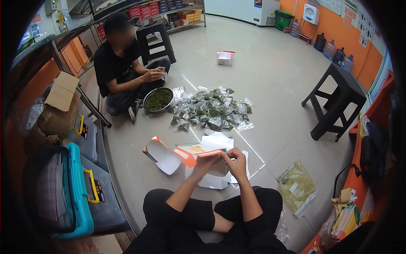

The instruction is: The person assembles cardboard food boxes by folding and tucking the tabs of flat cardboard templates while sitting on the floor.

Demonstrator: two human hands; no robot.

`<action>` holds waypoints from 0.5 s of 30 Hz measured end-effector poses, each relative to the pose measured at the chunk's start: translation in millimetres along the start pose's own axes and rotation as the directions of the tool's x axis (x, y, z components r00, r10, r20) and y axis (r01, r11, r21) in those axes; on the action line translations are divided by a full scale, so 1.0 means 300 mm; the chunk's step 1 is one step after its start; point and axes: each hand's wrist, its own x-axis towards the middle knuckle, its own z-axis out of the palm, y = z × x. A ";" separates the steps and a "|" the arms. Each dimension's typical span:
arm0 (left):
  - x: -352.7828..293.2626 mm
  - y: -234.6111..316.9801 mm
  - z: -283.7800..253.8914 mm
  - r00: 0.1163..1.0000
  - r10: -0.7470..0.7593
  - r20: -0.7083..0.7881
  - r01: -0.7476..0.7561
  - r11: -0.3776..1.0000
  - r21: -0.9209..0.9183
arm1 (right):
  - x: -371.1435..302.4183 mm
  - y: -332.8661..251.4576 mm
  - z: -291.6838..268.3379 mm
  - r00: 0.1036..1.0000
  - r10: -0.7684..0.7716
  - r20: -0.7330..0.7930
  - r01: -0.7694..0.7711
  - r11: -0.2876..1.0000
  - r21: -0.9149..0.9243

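Note:
In front of my crossed legs I hold a printed cardboard box (pixel 201 149), partly folded, in orange, white and green. My left hand (pixel 206 164) grips it from below, its fingers partly hidden by the cardboard. At the right corner, my right hand (pixel 235 162) pinches the edge with thumb and fingers. White unfolded box blanks (pixel 211 181) lie on the floor beneath both hands. To the left stands another open box (pixel 163 156) with an orange rim and white inside. Beyond them spreads a heap of small clear bags (pixel 211 108) with dark green contents.
A co-worker (pixel 122 72) sits at the far left, hands together on a small bag, beside a metal bowl (pixel 158 100) of green stuff with a spoon. Black stools (pixel 336 99) stand right and back left. A yellowish plastic bag (pixel 297 186) lies right; lidded bins (pixel 103 211) line the left.

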 end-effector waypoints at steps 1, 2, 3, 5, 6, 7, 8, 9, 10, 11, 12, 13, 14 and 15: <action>-0.005 0.011 -0.010 0.997 -0.057 0.043 0.058 0.998 -0.027 | 0.002 -0.003 -0.009 0.999 0.017 0.029 -0.017 1.000 -0.004; -0.008 0.020 -0.017 0.990 -0.113 0.088 0.118 0.992 -0.052 | 0.003 -0.005 -0.015 0.998 0.035 0.057 -0.035 0.999 -0.008; -0.004 -0.017 -0.034 0.990 -0.112 0.089 0.117 0.992 -0.051 | 0.003 -0.008 -0.019 0.998 0.034 0.056 -0.034 0.999 -0.008; -0.007 -0.096 -0.085 0.954 0.278 0.109 -0.273 0.960 -0.056 | 0.002 -0.029 -0.005 0.997 0.005 0.080 -0.001 0.999 -0.048; 0.001 -0.109 -0.093 0.954 0.279 0.108 -0.274 0.960 -0.055 | 0.000 -0.037 -0.004 0.997 0.004 0.081 0.000 0.999 -0.047; 0.008 -0.095 -0.081 0.965 0.254 0.059 -0.260 0.959 0.118 | -0.003 -0.043 -0.007 0.996 -0.011 0.083 0.016 0.998 -0.060; 0.010 -0.082 -0.068 0.971 0.239 0.006 -0.230 0.930 0.286 | -0.005 -0.048 -0.008 0.996 -0.026 0.086 0.032 0.997 -0.072; 0.006 -0.073 -0.049 0.971 0.237 0.009 -0.230 0.930 0.285 | -0.005 -0.049 -0.008 0.996 -0.025 0.083 0.031 0.997 -0.074; -0.001 -0.061 -0.026 0.980 0.198 -0.031 -0.186 0.957 0.220 | -0.006 -0.051 -0.007 0.998 -0.012 0.061 0.018 0.996 -0.093; -0.009 -0.047 -0.010 0.986 0.154 -0.068 -0.143 0.978 0.153 | -0.006 -0.054 -0.005 0.999 0.001 0.039 0.003 0.994 -0.111; -0.009 -0.026 -0.004 0.986 0.154 -0.066 -0.143 0.978 0.153 | -0.008 -0.059 -0.004 0.999 0.001 0.037 0.003 0.994 -0.111; -0.007 0.001 -0.001 0.998 0.027 -0.050 -0.020 0.990 0.139 | -0.010 -0.068 -0.001 0.999 0.026 0.025 -0.023 0.993 -0.114; -0.004 0.016 -0.001 0.994 -0.101 -0.032 0.104 0.987 0.126 | -0.011 -0.072 0.000 0.999 0.050 0.013 -0.048 0.992 -0.117; -0.002 0.018 -0.001 0.994 -0.102 -0.031 0.105 0.987 0.125 | -0.012 -0.069 -0.001 0.999 0.051 0.013 -0.049 0.992 -0.118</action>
